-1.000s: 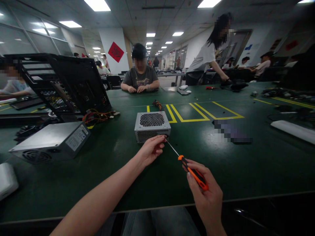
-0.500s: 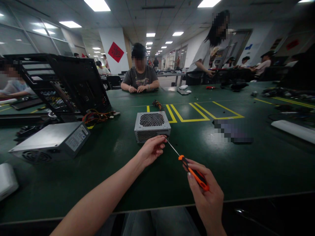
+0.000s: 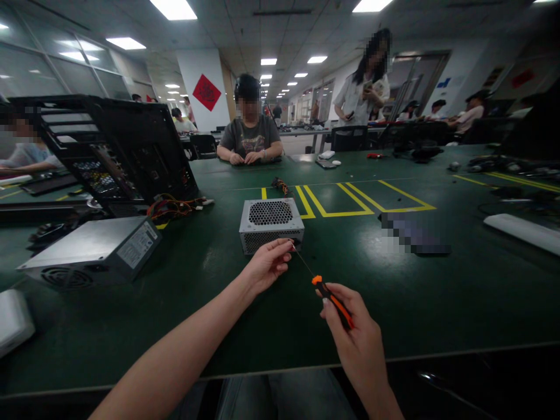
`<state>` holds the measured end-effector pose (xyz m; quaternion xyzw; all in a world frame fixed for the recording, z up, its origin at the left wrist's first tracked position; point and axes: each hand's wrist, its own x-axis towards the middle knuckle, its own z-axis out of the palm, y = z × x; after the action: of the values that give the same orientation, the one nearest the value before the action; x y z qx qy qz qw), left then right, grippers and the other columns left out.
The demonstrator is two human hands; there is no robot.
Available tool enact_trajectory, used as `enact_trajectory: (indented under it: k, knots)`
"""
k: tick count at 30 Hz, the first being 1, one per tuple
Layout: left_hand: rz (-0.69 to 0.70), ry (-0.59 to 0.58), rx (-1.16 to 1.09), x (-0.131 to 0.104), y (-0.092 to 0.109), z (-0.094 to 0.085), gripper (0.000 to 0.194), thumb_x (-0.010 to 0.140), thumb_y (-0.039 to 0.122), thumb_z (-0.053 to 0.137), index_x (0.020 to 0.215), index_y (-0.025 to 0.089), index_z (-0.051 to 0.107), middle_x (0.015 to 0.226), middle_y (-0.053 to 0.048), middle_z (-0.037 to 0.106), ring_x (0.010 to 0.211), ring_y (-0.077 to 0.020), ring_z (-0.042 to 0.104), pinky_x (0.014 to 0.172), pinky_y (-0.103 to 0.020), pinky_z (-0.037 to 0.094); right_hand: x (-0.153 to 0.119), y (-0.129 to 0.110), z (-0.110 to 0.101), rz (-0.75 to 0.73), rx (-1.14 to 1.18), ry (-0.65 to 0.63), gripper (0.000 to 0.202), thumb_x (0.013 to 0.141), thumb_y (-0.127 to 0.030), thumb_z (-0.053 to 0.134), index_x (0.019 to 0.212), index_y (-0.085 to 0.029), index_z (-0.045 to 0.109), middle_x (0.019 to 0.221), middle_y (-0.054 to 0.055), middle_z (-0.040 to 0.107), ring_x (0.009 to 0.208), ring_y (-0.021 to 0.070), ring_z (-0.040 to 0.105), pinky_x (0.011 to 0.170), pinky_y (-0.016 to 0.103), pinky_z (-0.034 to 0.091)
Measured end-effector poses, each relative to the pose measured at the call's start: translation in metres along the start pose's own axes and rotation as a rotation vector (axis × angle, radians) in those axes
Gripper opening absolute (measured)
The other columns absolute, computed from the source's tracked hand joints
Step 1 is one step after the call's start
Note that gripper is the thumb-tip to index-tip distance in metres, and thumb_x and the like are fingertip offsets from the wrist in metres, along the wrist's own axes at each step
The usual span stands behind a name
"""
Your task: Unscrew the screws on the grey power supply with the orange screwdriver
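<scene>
In the head view, a grey power supply unit [image 3: 272, 227] with a honeycomb grille stands on the green table in front of me. My right hand [image 3: 359, 331] is wrapped round the orange-and-black handle of a screwdriver [image 3: 336, 304], its thin shaft slanting up and left. Thumb and fingertips of my left hand [image 3: 268, 267] are pinched together at the screwdriver's tip, just before the unit's near right corner. Whatever lies between those fingertips is too small to make out.
A second power supply [image 3: 90, 248] lies at left, before a black computer case [image 3: 140, 149] with loose cables [image 3: 175, 207]. Yellow tape lines [image 3: 345, 213] mark the table [image 3: 245, 338]. A pixelated dark object [image 3: 415, 234] and a white bar [image 3: 522, 233] lie right. A person [image 3: 249, 131] sits opposite.
My right hand and the screwdriver handle have shifted slightly left, and the handle has turned. My left hand stays pinched at the tip. The standing person behind has straightened up.
</scene>
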<state>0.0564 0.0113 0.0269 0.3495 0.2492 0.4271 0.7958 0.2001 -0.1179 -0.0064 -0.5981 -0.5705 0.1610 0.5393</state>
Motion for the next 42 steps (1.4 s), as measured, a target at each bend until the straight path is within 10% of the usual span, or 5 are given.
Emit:
enact_trajectory:
  k: [26, 30, 36, 42]
  knots:
    - [0.021, 0.038, 0.229, 0.004, -0.006, -0.004, 0.025, 0.073, 0.029, 0.068, 0.094, 0.016, 0.066, 0.096, -0.005, 0.062, 0.057, -0.0012, 0.049, 0.042, -0.010, 0.032, 0.000, 0.001, 0.001, 0.147, -0.015, -0.066, 0.028, 0.083, -0.038, 0.047, 0.105, -0.021, 0.051, 0.095, 0.007, 0.062, 0.078, 0.0175, 0.062, 0.069, 0.032, 0.052]
    - [0.231, 0.083, 0.754, 0.001, -0.009, -0.007, 0.025, 0.079, 0.032, 0.060, 0.099, 0.017, 0.062, 0.094, -0.006, 0.063, 0.062, -0.0075, 0.053, 0.049, -0.018, 0.039, 0.000, 0.000, 0.001, 0.170, -0.021, -0.021, 0.028, 0.083, -0.039, 0.046, 0.104, -0.021, 0.051, 0.094, 0.007, 0.062, 0.074, 0.0173, 0.063, 0.067, 0.032, 0.052]
    - [1.086, 0.236, 1.957, -0.002, 0.000, -0.010, 0.036, 0.084, 0.025, 0.053, 0.119, 0.024, 0.052, 0.125, -0.009, 0.052, 0.118, -0.0258, 0.043, 0.097, -0.043, 0.030, 0.003, -0.001, 0.003, 0.172, -0.062, 0.011, 0.029, 0.083, -0.040, 0.045, 0.103, -0.020, 0.050, 0.095, 0.008, 0.063, 0.072, 0.0175, 0.063, 0.066, 0.032, 0.051]
    - [1.027, 0.221, 2.270, 0.015, 0.008, -0.017, 0.056, 0.082, 0.028, 0.055, 0.134, 0.018, 0.035, 0.138, -0.011, 0.041, 0.128, -0.0253, 0.033, 0.102, -0.043, 0.023, 0.005, -0.002, 0.003, 0.196, -0.095, -0.033, 0.030, 0.083, -0.041, 0.043, 0.102, -0.019, 0.051, 0.095, 0.009, 0.063, 0.074, 0.0190, 0.063, 0.067, 0.034, 0.051]
